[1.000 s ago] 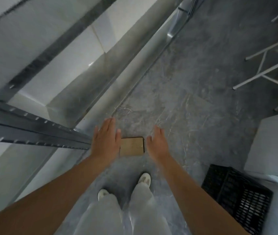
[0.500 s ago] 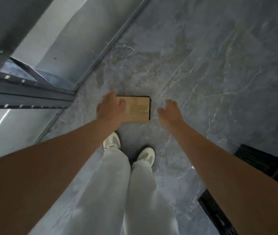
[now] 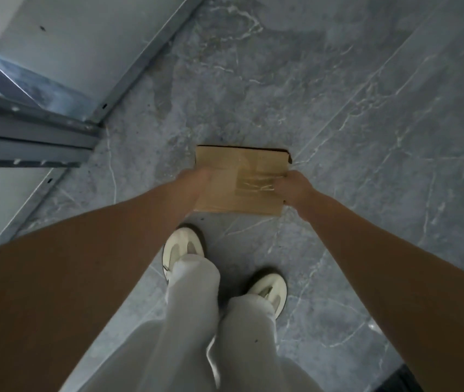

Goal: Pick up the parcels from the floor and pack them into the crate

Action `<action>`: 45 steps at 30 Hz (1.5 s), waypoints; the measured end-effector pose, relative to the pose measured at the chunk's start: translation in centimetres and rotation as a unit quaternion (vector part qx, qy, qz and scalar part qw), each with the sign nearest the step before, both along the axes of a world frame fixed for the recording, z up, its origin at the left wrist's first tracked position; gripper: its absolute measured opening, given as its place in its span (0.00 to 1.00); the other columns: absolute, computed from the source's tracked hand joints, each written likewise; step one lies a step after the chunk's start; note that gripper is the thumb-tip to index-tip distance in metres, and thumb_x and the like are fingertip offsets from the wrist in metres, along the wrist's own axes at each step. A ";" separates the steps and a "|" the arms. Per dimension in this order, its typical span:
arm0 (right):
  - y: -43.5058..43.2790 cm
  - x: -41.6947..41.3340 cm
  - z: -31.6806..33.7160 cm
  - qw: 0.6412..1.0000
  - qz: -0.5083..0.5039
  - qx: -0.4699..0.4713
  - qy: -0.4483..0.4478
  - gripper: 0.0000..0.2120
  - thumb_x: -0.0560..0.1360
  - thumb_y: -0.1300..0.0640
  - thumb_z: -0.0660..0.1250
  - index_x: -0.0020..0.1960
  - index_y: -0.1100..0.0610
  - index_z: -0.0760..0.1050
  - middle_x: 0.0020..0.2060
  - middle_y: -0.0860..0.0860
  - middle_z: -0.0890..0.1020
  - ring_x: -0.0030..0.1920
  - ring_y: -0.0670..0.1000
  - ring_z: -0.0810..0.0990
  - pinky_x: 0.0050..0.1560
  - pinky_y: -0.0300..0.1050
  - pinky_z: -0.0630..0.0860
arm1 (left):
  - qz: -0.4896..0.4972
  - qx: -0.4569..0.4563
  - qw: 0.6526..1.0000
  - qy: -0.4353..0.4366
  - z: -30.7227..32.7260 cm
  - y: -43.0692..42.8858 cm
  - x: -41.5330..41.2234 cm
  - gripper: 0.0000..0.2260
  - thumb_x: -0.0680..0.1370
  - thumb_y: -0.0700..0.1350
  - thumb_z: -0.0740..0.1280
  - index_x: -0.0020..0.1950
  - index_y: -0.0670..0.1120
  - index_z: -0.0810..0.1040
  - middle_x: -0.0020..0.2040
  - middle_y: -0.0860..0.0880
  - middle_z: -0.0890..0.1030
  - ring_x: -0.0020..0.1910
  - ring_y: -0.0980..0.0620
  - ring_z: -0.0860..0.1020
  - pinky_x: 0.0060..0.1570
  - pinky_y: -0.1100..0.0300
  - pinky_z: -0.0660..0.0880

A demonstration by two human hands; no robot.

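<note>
A flat brown cardboard parcel [image 3: 239, 176] with clear tape on top lies on the grey marbled floor just ahead of my feet. My left hand [image 3: 192, 182] grips its left edge, fingers tucked out of sight at the side. My right hand [image 3: 293, 188] grips its right edge, fingers curled round it. Whether the parcel has left the floor I cannot tell. Only a dark corner of the black crate [image 3: 406, 377] shows at the bottom right.
A grey metal shelf frame [image 3: 35, 142] with a white panel stands at the left, its post meeting the floor near the parcel. My white shoes [image 3: 182, 247] and pale trousers are directly below. Open grey floor [image 3: 338, 94] stretches ahead and right.
Both hands have come down from hovering beside the parcel and closed on its two side edges. The view has dropped closer to the floor; the crate has slid almost out of frame.
</note>
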State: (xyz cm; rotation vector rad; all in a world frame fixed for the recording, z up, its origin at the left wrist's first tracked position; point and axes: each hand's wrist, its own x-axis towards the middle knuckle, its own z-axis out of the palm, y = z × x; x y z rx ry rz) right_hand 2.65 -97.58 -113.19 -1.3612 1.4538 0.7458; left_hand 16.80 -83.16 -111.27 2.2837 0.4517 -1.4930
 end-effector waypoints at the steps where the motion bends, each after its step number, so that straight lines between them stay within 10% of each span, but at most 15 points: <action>1: 0.0 0.5 0.5 1.000 -0.013 0.005 0.007 0.22 0.76 0.61 0.60 0.70 0.63 0.67 0.61 0.59 0.75 0.56 0.56 0.74 0.56 0.48 0.74 | 0.020 -0.005 1.000 0.010 0.3 0.1 -0.2 0.15 0.79 0.46 0.62 0.63 0.41 0.72 0.59 0.44 0.73 0.60 0.45 0.72 0.66 0.52 0.67; 6: -0.5 2.9 8.1 0.999 -0.042 0.001 -0.004 0.20 0.80 0.63 0.57 0.71 0.65 0.65 0.66 0.62 0.73 0.64 0.60 0.74 0.65 0.54 0.73 | 0.062 -0.042 0.996 -0.054 7.5 -0.2 0.2 0.12 0.81 0.41 0.59 0.37 0.45 0.68 0.40 0.49 0.70 0.35 0.54 0.67 0.32 0.65 0.64; 15: -4.4 8.0 40.5 0.992 -0.103 0.006 -0.068 0.08 0.78 0.71 0.55 0.47 0.62 0.71 0.48 0.55 0.74 0.62 0.58 0.76 0.63 0.55 0.75 | 0.004 -0.082 0.965 -0.250 39.2 -1.8 4.5 0.16 0.79 0.49 0.58 0.54 0.40 0.79 0.55 0.38 0.79 0.56 0.37 0.76 0.58 0.47 0.74; 19: -6.9 7.4 51.8 0.967 -0.087 -0.058 -0.233 0.14 0.70 0.54 0.58 0.52 0.55 0.76 0.52 0.58 0.82 0.51 0.59 0.81 0.55 0.62 0.79 | 0.085 -0.181 0.917 -0.345 55.2 -2.7 4.4 0.13 0.79 0.48 0.61 0.39 0.42 0.75 0.36 0.44 0.74 0.41 0.42 0.75 0.40 0.54 0.67; 26: -4.3 3.0 76.8 0.884 -0.177 -0.003 -0.432 0.17 0.83 0.47 0.53 0.51 0.57 0.75 0.41 0.53 0.80 0.46 0.55 0.78 0.51 0.54 0.76 | 0.209 -0.318 0.853 -0.357 76.5 2.0 -0.3 0.07 0.77 0.45 0.62 0.45 0.46 0.79 0.46 0.43 0.80 0.49 0.43 0.79 0.48 0.48 0.80; 35: 7.0 4.2 93.5 0.839 0.034 0.028 -0.542 0.17 0.77 0.45 0.65 0.57 0.55 0.80 0.54 0.53 0.84 0.56 0.50 0.80 0.49 0.43 0.76 | 0.380 -0.386 0.734 -0.410 88.1 18.7 -8.8 0.11 0.80 0.43 0.60 0.53 0.39 0.80 0.53 0.39 0.82 0.54 0.43 0.80 0.52 0.45 0.78; 45: 39.9 5.9 102.2 0.754 0.271 0.213 -0.559 0.19 0.74 0.49 0.72 0.57 0.62 0.75 0.51 0.61 0.82 0.50 0.55 0.82 0.45 0.45 0.79 | 0.528 -0.348 0.523 -0.571 97.6 50.1 -20.5 0.08 0.78 0.45 0.68 0.47 0.40 0.82 0.44 0.41 0.83 0.44 0.45 0.81 0.44 0.56 0.78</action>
